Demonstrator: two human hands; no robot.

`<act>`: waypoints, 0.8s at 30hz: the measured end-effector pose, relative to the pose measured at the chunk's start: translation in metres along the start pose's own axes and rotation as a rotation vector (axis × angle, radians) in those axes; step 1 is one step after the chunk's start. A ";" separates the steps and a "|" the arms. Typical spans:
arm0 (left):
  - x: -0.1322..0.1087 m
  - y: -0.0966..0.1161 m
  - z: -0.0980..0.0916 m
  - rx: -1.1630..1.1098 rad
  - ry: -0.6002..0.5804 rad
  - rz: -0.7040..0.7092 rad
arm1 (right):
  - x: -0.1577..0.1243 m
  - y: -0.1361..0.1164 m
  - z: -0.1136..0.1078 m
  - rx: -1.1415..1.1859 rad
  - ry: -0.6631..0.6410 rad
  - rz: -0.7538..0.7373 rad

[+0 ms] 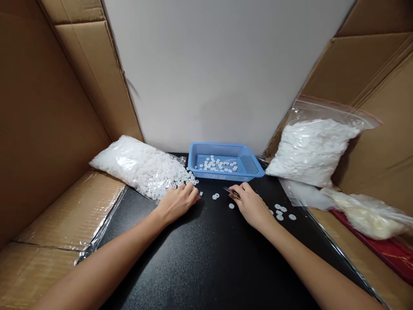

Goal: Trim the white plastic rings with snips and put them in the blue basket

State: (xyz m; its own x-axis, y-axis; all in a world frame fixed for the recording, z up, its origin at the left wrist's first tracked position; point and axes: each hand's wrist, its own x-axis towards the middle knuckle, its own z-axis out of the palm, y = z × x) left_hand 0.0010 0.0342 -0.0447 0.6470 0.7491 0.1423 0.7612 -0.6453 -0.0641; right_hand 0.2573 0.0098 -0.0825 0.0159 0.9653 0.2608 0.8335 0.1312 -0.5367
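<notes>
My right hand [251, 204] is closed round a pair of metal tweezers [232, 192], whose tips point left above the black tabletop [206, 258]. A white disc [231, 206] lies just below the tweezers, and two small white rings [215, 196] sit between my hands. My left hand [179, 200] rests with curled fingers beside the mouth of a clear bag of small white rings [138, 165]; whatever is in those fingers is hidden. Close to its fingertips is a small white piece [201, 193]. Behind both hands stands a blue perforated basket [250, 165] with many white pieces inside.
Several white discs [279, 217] lie right of my right wrist. At the back right leans a zip bag of white material [312, 148], with another plastic bag [371, 213] on a red item [393, 256]. Cardboard walls [45, 107] flank the table; a pale panel [226, 64] closes the back.
</notes>
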 end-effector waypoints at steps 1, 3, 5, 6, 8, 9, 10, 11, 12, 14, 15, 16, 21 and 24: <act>-0.001 0.003 0.000 -0.018 0.006 0.018 | 0.000 0.000 0.001 -0.004 -0.008 -0.010; -0.003 0.008 0.002 -0.058 0.024 0.033 | 0.000 -0.001 0.004 0.003 -0.021 -0.039; -0.003 0.007 0.005 -0.110 0.057 0.015 | -0.001 -0.005 0.006 0.028 -0.034 -0.076; -0.002 0.005 0.006 -0.143 0.080 -0.004 | -0.002 -0.008 0.008 0.045 -0.042 -0.095; -0.001 0.000 0.006 -0.231 0.133 -0.050 | -0.004 -0.017 0.012 0.085 -0.061 -0.134; -0.001 -0.003 0.005 -0.285 0.163 -0.077 | -0.006 -0.022 0.014 0.107 -0.072 -0.154; -0.001 -0.005 0.004 -0.345 0.193 -0.105 | -0.008 -0.027 0.017 0.132 -0.083 -0.175; -0.001 -0.006 0.002 -0.412 0.223 -0.133 | -0.009 -0.033 0.020 0.158 -0.092 -0.197; -0.002 -0.007 -0.001 -0.485 0.250 -0.162 | -0.010 -0.038 0.023 0.186 -0.098 -0.218; -0.005 -0.005 -0.006 -0.652 0.286 -0.221 | -0.012 -0.046 0.026 0.246 -0.089 -0.249; -0.007 -0.002 -0.008 -0.745 0.289 -0.251 | -0.012 -0.049 0.026 0.276 -0.072 -0.257; -0.010 0.001 -0.010 -0.846 0.278 -0.280 | -0.013 -0.051 0.025 0.307 -0.046 -0.260; -0.023 0.022 -0.006 -1.380 0.089 -0.412 | -0.020 -0.056 0.013 0.439 0.093 -0.281; -0.024 0.030 0.001 -1.621 0.004 -0.456 | -0.027 -0.060 0.011 0.543 0.085 -0.399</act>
State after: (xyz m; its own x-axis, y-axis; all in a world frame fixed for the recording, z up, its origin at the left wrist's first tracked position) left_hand 0.0081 -0.0030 -0.0508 0.4002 0.9063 -0.1358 0.0448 0.1287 0.9907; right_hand 0.2012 -0.0215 -0.0660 -0.1736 0.8011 0.5728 0.3893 0.5901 -0.7073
